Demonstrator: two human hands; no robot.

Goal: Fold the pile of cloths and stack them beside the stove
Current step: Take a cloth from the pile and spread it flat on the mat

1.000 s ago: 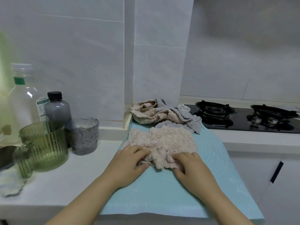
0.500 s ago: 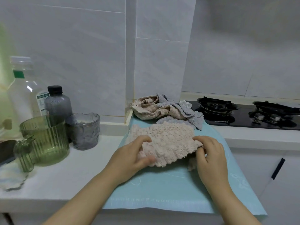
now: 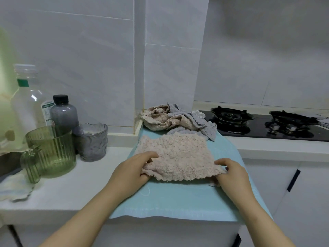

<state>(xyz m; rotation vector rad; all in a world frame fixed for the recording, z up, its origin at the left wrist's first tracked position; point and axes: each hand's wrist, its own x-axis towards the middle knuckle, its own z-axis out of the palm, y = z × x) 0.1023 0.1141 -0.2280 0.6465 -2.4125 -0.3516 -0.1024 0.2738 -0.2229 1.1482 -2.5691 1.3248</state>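
Cloth (image 3: 178, 157), pink, lies on the blue mat (image 3: 178, 198) beside the stove (image 3: 249, 125), its near edge pinched by left grip (image 3: 131, 170) and right grip (image 3: 231, 173); corners should be matched squarely, then pressed flat.

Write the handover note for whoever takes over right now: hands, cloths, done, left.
Left hand grips the pink cloth at its near left edge; right hand pinches its near right corner.
The cloth lies spread on the blue mat; the unfolded pile sits behind it, beside the stove.
Done: no folded stack in sight.
Left: fold this cloth, then the pile, and stack them by the stove.
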